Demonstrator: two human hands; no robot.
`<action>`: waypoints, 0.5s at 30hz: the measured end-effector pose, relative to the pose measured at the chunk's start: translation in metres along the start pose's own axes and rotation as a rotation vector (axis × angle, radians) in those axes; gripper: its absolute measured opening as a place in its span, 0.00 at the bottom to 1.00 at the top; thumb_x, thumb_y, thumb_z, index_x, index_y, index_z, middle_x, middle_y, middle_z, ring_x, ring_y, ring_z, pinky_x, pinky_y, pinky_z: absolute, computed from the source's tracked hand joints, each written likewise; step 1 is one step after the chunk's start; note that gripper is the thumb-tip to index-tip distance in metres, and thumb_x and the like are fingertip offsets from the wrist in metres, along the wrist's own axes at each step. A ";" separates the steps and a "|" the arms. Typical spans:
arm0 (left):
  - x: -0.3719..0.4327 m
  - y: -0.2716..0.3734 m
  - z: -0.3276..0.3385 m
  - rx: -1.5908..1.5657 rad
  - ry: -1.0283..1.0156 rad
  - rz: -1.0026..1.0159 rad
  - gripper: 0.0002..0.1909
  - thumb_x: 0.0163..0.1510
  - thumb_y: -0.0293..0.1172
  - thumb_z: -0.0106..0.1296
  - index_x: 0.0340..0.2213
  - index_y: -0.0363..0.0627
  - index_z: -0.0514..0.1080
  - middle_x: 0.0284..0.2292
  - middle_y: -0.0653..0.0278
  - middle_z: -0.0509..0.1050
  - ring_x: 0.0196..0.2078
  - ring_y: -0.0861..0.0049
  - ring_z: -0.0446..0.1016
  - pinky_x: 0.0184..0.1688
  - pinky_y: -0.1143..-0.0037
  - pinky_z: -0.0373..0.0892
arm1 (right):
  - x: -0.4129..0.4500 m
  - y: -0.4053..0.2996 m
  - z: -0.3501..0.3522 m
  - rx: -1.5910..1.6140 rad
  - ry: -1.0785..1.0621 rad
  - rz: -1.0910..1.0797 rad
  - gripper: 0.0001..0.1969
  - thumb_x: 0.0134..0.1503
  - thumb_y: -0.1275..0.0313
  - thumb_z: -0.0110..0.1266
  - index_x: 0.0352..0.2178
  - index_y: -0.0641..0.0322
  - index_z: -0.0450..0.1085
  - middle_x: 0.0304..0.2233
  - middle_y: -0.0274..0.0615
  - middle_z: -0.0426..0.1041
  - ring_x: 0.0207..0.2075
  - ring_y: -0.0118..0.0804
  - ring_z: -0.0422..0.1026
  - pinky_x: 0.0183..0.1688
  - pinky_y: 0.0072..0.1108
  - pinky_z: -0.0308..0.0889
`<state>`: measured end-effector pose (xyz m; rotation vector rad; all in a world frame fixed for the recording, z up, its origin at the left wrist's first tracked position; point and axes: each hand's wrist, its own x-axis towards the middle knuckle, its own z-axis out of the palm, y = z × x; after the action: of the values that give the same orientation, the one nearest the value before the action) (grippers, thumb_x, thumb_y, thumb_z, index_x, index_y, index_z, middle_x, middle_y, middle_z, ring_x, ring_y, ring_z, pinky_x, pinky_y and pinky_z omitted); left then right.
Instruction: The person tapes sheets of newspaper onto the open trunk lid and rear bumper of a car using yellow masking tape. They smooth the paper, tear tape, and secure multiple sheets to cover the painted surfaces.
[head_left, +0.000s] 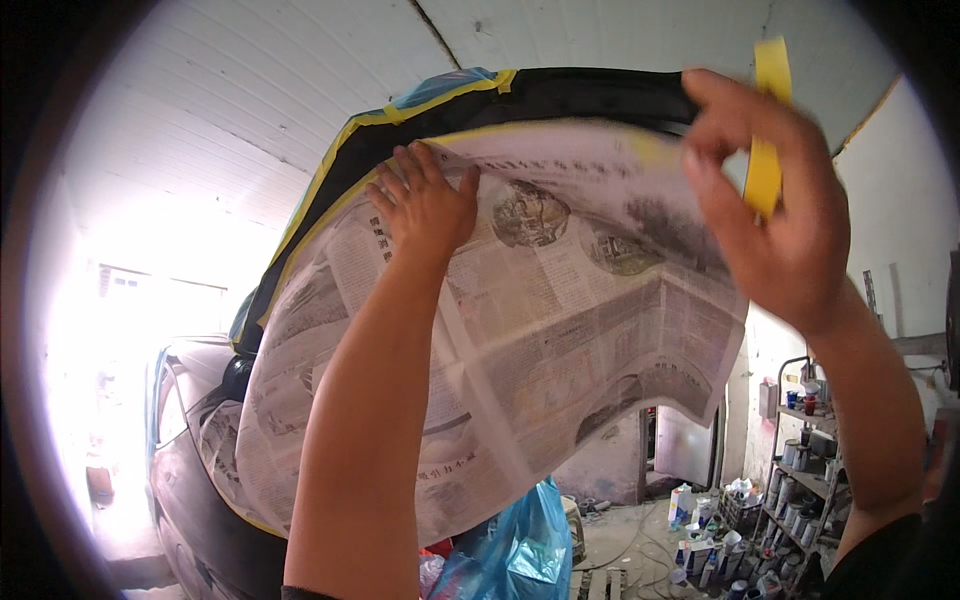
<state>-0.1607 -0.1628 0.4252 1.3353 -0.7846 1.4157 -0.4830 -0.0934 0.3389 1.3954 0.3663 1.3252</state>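
Note:
My left hand (427, 199) presses with spread fingers against a large newspaper sheet (525, 315), near its upper edge. The sheet hangs below a raised black car panel (600, 91), and yellow tape shows along part of their border. Blue plastic film (442, 84), edged with yellow tape, covers the panel's far side. My right hand (780, 202), blurred, is raised at the panel's right end with thumb and forefinger curled. It holds yellow masking tape (765, 176), which passes behind the fingers and sticks out above them. Whether this is a roll or a loose strip is unclear.
Car bodywork (202, 480) stands at lower left beside a very bright opening. Blue plastic sheeting (517, 540) hangs below the newspaper. A metal shelf (806, 480) with several cans stands at right. Containers (705, 555) and hoses (637, 544) lie on the floor.

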 end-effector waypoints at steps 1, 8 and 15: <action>0.000 0.002 0.001 -0.009 -0.007 -0.011 0.45 0.60 0.62 0.32 0.64 0.37 0.43 0.66 0.46 0.45 0.68 0.46 0.40 0.66 0.50 0.35 | 0.005 0.007 0.001 0.004 0.023 0.112 0.24 0.56 0.80 0.54 0.55 0.62 0.62 0.34 0.39 0.72 0.35 0.27 0.71 0.39 0.20 0.68; 0.004 0.005 0.005 -0.039 0.015 -0.079 0.45 0.60 0.63 0.29 0.64 0.36 0.44 0.65 0.46 0.45 0.68 0.47 0.41 0.65 0.48 0.35 | 0.050 0.030 -0.003 -0.003 0.042 0.394 0.20 0.56 0.83 0.48 0.50 0.61 0.60 0.28 0.34 0.66 0.27 0.25 0.66 0.30 0.19 0.65; 0.007 0.009 0.012 0.119 0.170 -0.016 0.42 0.60 0.59 0.36 0.59 0.31 0.57 0.62 0.48 0.53 0.65 0.49 0.47 0.64 0.47 0.38 | 0.047 0.060 0.012 -0.133 0.097 0.335 0.17 0.56 0.80 0.51 0.48 0.63 0.62 0.29 0.37 0.69 0.28 0.28 0.69 0.30 0.21 0.67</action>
<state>-0.1641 -0.1753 0.4355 1.2876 -0.5839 1.5610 -0.4846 -0.0805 0.4151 1.3220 0.1065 1.6633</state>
